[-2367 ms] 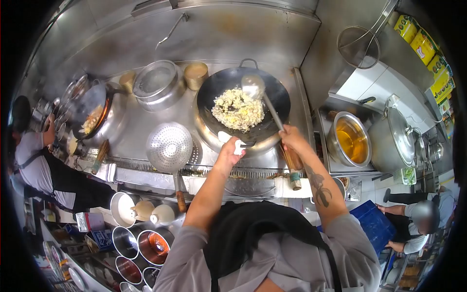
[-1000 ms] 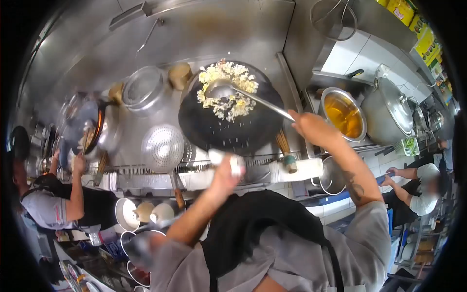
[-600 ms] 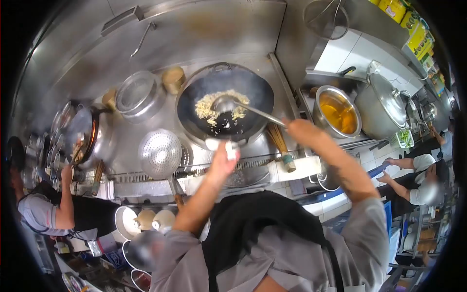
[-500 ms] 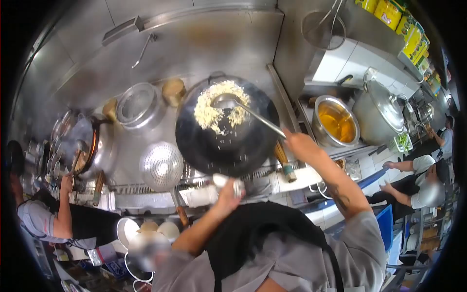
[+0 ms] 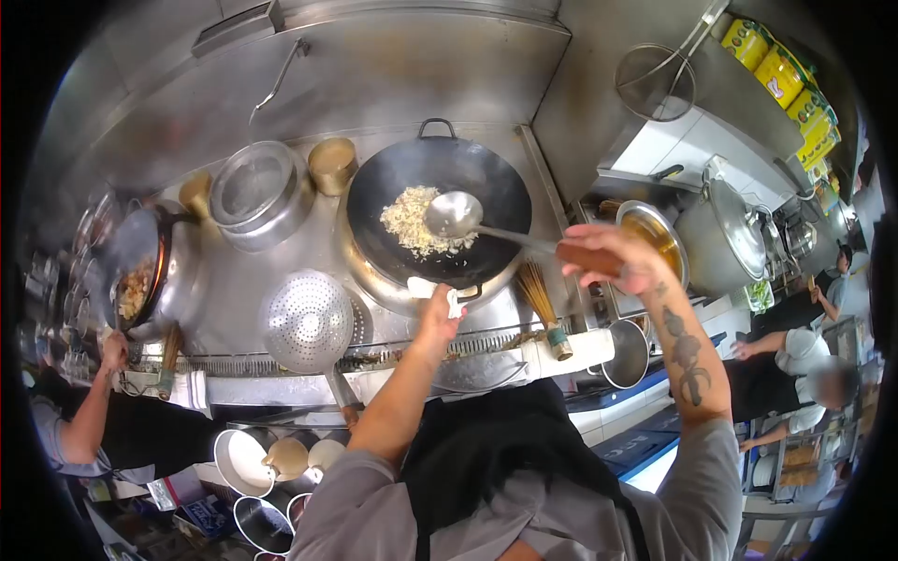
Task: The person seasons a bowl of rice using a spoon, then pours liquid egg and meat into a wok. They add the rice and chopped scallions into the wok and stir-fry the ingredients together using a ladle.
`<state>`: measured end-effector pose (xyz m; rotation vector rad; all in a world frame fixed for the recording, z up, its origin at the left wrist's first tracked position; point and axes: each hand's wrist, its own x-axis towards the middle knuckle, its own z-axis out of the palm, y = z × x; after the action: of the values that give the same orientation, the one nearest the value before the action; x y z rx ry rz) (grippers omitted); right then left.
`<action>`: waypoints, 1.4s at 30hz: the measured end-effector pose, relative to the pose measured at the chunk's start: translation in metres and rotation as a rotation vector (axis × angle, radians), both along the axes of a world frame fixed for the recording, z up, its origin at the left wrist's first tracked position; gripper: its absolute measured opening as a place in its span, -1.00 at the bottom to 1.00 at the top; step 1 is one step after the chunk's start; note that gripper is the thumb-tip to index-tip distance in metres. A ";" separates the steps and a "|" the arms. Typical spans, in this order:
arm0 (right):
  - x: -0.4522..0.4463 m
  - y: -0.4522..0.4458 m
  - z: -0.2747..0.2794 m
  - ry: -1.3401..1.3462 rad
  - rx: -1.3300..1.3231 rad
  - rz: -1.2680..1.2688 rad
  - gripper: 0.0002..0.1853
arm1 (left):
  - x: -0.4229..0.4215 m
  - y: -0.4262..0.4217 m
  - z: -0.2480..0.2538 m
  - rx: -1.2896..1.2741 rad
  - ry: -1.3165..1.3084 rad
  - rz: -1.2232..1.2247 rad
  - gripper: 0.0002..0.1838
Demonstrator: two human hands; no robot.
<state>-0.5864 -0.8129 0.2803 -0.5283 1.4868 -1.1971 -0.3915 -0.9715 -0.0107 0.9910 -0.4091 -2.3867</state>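
A black wok (image 5: 374,201) sits on the burner with chopped pale yellow and white food (image 5: 409,220) in it. My left hand (image 5: 440,318) is closed on a folded white cloth (image 5: 426,287) at the wok's near handle. The metal ladle (image 5: 456,215) has its bowl on the right part of the food. Its wooden handle end (image 5: 587,259) lies in my right hand (image 5: 629,257), between the thumb and loosely extended fingers, to the right of the wok.
Left of the wok are a perforated strainer (image 5: 309,321), a lidded pot (image 5: 257,201) and another wok (image 5: 140,266) by a co-worker's hand. A bamboo brush (image 5: 538,304) leans at the right front. Further right are an oil bowl (image 5: 669,245), a large pot (image 5: 725,224) and another person.
The wok, tilted and lifted half a second ago, is back level on the burner. The food has gathered lower in it. My right hand has loosened its fingers round the ladle handle and moved up.
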 end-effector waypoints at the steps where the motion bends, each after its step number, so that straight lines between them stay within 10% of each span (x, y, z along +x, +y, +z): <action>1: 0.000 0.000 0.016 -0.057 -0.088 -0.012 -0.48 | -0.001 0.001 -0.003 -0.003 -0.024 0.014 -0.91; 5: 0.009 -0.031 0.021 -0.077 -0.532 -0.078 -0.55 | -0.004 0.002 0.002 0.036 -0.011 0.010 -0.87; 8: 0.038 -0.086 -0.008 0.798 -0.494 -0.266 -0.72 | -0.005 0.002 0.001 0.044 -0.032 0.005 -0.85; 14: -0.012 -0.230 0.012 0.442 -0.839 -0.636 -0.78 | -0.003 0.001 0.011 0.069 -0.083 0.033 -0.82; 28: 0.059 -0.285 -0.012 0.364 -0.801 -0.248 -0.75 | 0.019 0.011 0.029 0.128 -0.019 0.053 -0.71; 34: 0.051 -0.272 0.007 0.298 -0.948 -0.180 -0.76 | 0.098 0.056 0.031 -0.266 -0.001 -0.039 -0.65; 42: 0.038 -0.267 -0.003 0.217 -0.976 -0.072 -0.74 | 0.210 0.170 0.054 -0.177 -0.472 -0.026 -0.52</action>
<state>-0.5487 -1.0798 0.2771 -1.2861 1.0084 -1.9513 -0.1812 -0.8017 0.0430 1.4678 -0.7910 -2.0774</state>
